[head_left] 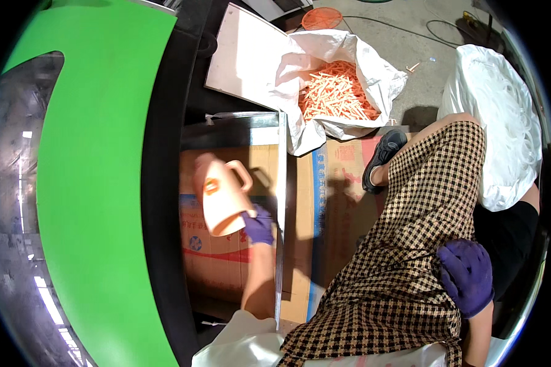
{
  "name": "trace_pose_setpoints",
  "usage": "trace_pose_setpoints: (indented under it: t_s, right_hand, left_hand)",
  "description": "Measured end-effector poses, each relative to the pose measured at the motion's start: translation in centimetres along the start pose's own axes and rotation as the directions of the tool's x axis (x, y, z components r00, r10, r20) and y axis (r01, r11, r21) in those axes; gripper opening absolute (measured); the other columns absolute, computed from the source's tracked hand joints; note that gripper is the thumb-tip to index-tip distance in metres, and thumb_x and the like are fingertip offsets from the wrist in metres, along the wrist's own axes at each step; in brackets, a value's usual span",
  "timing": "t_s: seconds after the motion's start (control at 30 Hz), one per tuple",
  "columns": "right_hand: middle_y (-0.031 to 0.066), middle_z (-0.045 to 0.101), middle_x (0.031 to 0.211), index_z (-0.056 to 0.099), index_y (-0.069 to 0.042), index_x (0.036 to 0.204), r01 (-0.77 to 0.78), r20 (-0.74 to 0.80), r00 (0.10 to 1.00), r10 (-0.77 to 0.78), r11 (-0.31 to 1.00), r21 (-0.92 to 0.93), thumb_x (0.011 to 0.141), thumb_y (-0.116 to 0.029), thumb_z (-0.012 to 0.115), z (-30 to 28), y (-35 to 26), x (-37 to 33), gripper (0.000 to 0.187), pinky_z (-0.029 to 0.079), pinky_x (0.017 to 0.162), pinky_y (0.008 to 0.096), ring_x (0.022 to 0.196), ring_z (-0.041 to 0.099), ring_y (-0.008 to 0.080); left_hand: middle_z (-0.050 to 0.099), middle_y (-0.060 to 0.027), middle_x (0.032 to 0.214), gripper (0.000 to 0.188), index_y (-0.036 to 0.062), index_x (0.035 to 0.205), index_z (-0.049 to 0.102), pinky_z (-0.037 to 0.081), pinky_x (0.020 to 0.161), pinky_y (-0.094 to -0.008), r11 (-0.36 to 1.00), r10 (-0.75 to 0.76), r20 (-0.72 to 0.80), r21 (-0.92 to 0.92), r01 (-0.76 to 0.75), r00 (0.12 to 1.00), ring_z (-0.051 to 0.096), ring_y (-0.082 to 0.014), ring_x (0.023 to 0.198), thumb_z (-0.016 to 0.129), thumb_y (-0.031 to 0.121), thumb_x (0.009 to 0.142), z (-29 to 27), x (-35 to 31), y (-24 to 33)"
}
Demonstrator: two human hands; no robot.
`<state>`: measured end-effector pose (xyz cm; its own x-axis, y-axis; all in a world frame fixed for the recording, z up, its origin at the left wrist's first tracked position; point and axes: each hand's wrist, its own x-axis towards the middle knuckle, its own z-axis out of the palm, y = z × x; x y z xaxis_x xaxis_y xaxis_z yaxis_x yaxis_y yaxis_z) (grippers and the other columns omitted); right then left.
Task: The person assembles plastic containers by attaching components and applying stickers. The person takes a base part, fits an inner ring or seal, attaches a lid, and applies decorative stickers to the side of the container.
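Observation:
In a purple glove, my left hand [259,225] is closed on the edge of the wide end of a peach-coloured plastic jug [222,199]. The jug has a loop handle and a small orange mark, and it tilts above the cardboard inside a metal-edged opening; its outline is slightly blurred. My right hand [467,276], gloved in purple too, lies with its fingers over the checkered cloth [404,244] on my leg and holds nothing.
A tall green panel [98,183] with a black border stands on the left. A white sack [379,79] full of small orange pieces [337,92] sits at the far middle, beside a white board [245,55]. On the right is a bulging white bag [496,122]. Printed cardboard [340,214] covers the floor.

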<state>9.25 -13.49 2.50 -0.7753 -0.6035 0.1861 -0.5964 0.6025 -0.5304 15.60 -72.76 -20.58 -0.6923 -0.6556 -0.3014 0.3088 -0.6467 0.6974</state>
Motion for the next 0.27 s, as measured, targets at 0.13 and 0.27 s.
trace_pose_setpoints:
  t_s: [0.13, 0.27]
  right_hand:
    - [0.0193, 0.060, 0.131, 0.053, -0.002, 0.139, -0.100, -0.033, 0.994, 0.104, 0.988, 0.116, 0.077, -0.012, 0.075, -0.2, 0.3, -1.4, 0.067, 0.046, 0.101, 0.0480, 0.119, 0.058, 0.0385]
    - [0.0197, 0.043, 0.154, 0.035, 0.001, 0.152, -0.250, -0.182, 0.895, 0.407, 0.797, 0.551, 0.071, -0.015, 0.082, 0.6, -0.3, -2.1, 0.094, 0.039, 0.113, 0.0459, 0.136, 0.047, 0.0381]
  left_hand:
    - [0.061, -0.0097, 0.103, 0.028, 0.0091, 0.118, 0.053, 0.049, 0.072, -0.0323, 0.954, -0.282, -0.033, -0.112, 0.277, 0.959, 0.060, -0.0211, 0.088, 0.055, 0.032, 0.101, 11.6, -11.2, -10.3]
    - [0.055, -0.0156, 0.126, 0.045, 0.0017, 0.135, 0.044, 0.046, 0.094, -0.0357, 0.588, -0.721, 0.412, -0.061, 0.807, 0.557, 0.056, -0.0249, 0.111, 0.058, 0.025, 0.100, 25.9, -25.4, -17.4]
